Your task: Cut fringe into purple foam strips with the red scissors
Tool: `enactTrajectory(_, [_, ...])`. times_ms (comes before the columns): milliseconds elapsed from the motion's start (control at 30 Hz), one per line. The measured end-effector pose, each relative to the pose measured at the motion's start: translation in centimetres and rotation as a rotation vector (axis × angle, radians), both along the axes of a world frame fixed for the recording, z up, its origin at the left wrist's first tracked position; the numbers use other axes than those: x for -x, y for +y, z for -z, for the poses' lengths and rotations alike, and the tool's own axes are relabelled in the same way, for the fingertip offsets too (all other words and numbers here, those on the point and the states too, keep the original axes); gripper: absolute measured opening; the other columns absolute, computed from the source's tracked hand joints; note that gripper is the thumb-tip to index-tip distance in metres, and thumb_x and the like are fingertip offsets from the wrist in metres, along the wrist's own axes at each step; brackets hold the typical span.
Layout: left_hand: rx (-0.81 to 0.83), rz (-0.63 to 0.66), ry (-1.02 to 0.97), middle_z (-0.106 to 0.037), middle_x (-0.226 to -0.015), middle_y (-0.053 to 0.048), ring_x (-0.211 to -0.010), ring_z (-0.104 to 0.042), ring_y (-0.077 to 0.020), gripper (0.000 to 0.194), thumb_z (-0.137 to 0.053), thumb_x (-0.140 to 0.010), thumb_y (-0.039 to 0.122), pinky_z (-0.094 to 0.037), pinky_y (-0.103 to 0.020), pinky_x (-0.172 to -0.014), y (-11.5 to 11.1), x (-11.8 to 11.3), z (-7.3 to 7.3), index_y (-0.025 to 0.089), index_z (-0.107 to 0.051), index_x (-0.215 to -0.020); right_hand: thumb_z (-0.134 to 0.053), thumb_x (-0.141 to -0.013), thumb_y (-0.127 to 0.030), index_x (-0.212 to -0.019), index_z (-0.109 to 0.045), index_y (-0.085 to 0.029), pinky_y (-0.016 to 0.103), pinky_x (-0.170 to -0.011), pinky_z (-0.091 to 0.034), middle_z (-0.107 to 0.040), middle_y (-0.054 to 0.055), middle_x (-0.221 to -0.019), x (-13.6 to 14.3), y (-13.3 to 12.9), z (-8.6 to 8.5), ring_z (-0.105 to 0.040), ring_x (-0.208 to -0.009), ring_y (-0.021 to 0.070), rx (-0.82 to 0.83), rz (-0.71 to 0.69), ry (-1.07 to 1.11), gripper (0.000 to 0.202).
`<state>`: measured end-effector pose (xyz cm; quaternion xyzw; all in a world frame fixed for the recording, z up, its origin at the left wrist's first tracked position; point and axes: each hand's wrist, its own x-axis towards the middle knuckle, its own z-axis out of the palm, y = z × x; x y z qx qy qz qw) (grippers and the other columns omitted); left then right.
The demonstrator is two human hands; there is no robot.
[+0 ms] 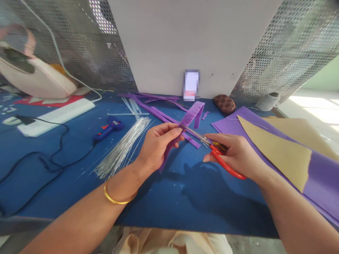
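Near the middle of the view, my left hand (162, 141) pinches a purple strip (192, 114) between thumb and fingers. The strip's upper end curls over to the right, and its lower end hangs below my palm. My right hand (234, 151) is closed around the handles of red-handled scissors (225, 165). Their metal blades point left and reach the strip right beside my left thumb; whether they are parted is too small to tell. Behind my hands, more purple strips (159, 113) lie on the blue table (169, 208).
Left of my hands lie a bundle of silvery wires (123, 150), a blue glue gun (108, 130) with its cord, and a white power strip (57, 117). A phone (191, 85) leans against the board. Purple sheets (321, 176) and tan paper (280, 150) lie right, near a checkered pouch (225, 104).
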<state>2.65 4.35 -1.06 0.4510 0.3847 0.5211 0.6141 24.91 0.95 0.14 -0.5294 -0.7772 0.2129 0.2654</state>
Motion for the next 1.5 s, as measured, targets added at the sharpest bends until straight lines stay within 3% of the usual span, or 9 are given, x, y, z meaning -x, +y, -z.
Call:
enactTrajectory(333, [-0.131,-0.057,0.072,-0.064,-0.063,0.001,-0.053,-0.051,-0.0076,0.009,-0.073,-0.077,0.025,-0.041,-0.021,-0.054,-0.18,-0.04,0.18,0.017,-0.07,-0.077,-0.074,-0.072,-0.055,-0.126,-0.062,-0.027,0.024,-0.054,-0.044,-0.068,0.001,-0.089,0.21,0.21,0.07,-0.056,-0.062,0.0137,-0.041,0.008,-0.119,0.062])
enactTrajectory(1500, [-0.088,-0.038,0.054,-0.064,-0.064,0.0,-0.053,-0.051,-0.0084,0.012,-0.072,-0.077,0.028,-0.04,-0.021,-0.053,-0.17,-0.12,-0.11,0.017,-0.07,-0.076,-0.071,-0.077,-0.049,-0.121,-0.064,-0.024,0.023,-0.054,-0.045,-0.066,0.002,-0.083,0.56,-0.22,0.38,-0.055,-0.061,0.0135,0.046,0.003,-0.049,0.051])
